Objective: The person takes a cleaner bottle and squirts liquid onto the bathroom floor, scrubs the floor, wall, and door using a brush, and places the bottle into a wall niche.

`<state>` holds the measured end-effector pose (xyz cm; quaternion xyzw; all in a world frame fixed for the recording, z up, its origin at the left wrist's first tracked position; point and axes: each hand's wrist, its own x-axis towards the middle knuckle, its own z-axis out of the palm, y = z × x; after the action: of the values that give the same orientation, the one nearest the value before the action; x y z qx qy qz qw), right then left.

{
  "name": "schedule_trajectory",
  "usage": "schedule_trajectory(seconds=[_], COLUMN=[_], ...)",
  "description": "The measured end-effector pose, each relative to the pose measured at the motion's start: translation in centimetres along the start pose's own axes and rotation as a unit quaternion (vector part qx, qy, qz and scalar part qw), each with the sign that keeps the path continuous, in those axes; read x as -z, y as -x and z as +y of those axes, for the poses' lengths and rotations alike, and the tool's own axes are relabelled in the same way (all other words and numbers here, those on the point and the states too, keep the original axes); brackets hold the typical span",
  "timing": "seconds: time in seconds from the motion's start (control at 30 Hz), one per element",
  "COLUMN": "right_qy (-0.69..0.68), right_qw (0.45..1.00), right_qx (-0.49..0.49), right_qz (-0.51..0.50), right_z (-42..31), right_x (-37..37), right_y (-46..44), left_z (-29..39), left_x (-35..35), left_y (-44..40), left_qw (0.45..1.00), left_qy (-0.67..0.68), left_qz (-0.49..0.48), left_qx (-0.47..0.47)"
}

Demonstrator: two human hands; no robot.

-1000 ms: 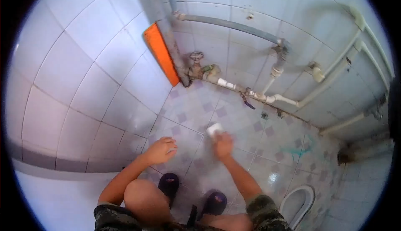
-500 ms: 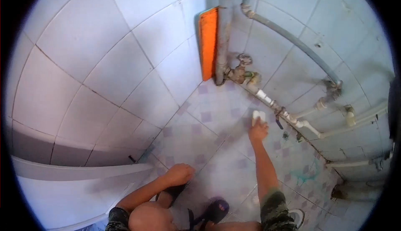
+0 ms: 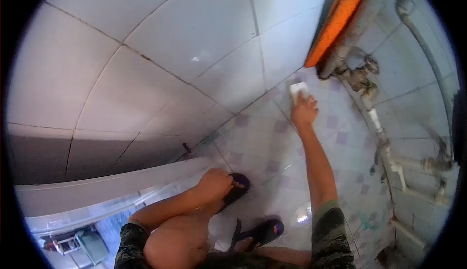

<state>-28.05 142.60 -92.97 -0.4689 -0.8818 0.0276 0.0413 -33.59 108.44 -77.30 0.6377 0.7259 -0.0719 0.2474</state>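
In the upper middle, the right hand (image 3: 305,111), half bent, grips the white pad (image 3: 297,89), seemingly rubbing the floor (image 3: 262,145); another rub needs flat pushing; how open the left hand (image 3: 214,182) is, or whether it's empty, I can't tell.

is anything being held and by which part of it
The right hand has a white block in its grip by the near end; the far end sticks out. Nothing shows in the left hand.

White block (image 3: 297,88), at the fingers (image 3: 311,102) of the right hand (image 3: 305,113): shifted from near the white pipe (image 3: 373,118) to near the orange board's (image 3: 338,23) foot (view turned leftward).
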Motion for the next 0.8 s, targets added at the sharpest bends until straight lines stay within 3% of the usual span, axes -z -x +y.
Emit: schedule_trajectory(seconds=[0.1, 0.13, 0.17, 0.23, 0.33, 0.37, 0.43, 0.63, 0.67, 0.73, 0.8], right_qy=[-0.02, -0.053, -0.059, -0.078, -0.117, -0.119, -0.108, -0.079, -0.077, -0.095, -0.094], right_qw=[1.0, 0.996, 0.993, 0.983, 0.955, 0.957, 0.938, 0.968, 0.967, 0.983, 0.984], right_qx=[0.023, 0.05, 0.095, 0.168, 0.271, 0.263, 0.33, 0.236, 0.243, 0.152, 0.148], right_qz=[-0.004, -0.054, -0.027, 0.014, 0.012, 0.01, 0.015, 0.019, 0.022, 0.049, 0.032], right_z=[-3.0, -4.9, -6.9, -10.7, -14.8, -15.2, -14.9, -10.0, -9.2, -8.4, -8.4], right_x=[0.8, 1.7, 0.7, -1.5, -1.8, -1.8, -1.5, -0.9, -0.9, -0.8, -0.7], right_y=[1.0, 2.4, 4.5, 9.7, 16.1, 16.9, 18.3, 14.1, 13.3, 13.0, 13.1], left_z=[-0.9, -1.1, -1.3, -1.5, -1.3, -1.3, -0.8, 0.3, 0.4, 0.5, 0.3], left_x=[0.6, 0.7, 1.0, 2.0, 3.4, 4.0, 5.3, 7.6, 7.5, 7.2, 6.8], left_y=[1.9, 2.3, 2.5, 2.7, 2.3, 2.4, 2.7, 3.0, 3.0, 3.5, 4.0], left_qw=[0.999, 0.999, 0.998, 0.988, 0.974, 0.974, 0.943, 0.894, 0.892, 0.886, 0.882], left_qy=[0.01, -0.013, -0.01, -0.134, -0.165, -0.168, -0.238, -0.252, -0.25, -0.288, -0.314], left_qz=[-0.019, -0.019, -0.024, 0.034, 0.088, 0.083, 0.107, 0.142, 0.145, 0.152, 0.16], left_qx=[0.033, 0.049, 0.058, 0.075, 0.131, 0.124, 0.205, 0.341, 0.347, 0.33, 0.313])
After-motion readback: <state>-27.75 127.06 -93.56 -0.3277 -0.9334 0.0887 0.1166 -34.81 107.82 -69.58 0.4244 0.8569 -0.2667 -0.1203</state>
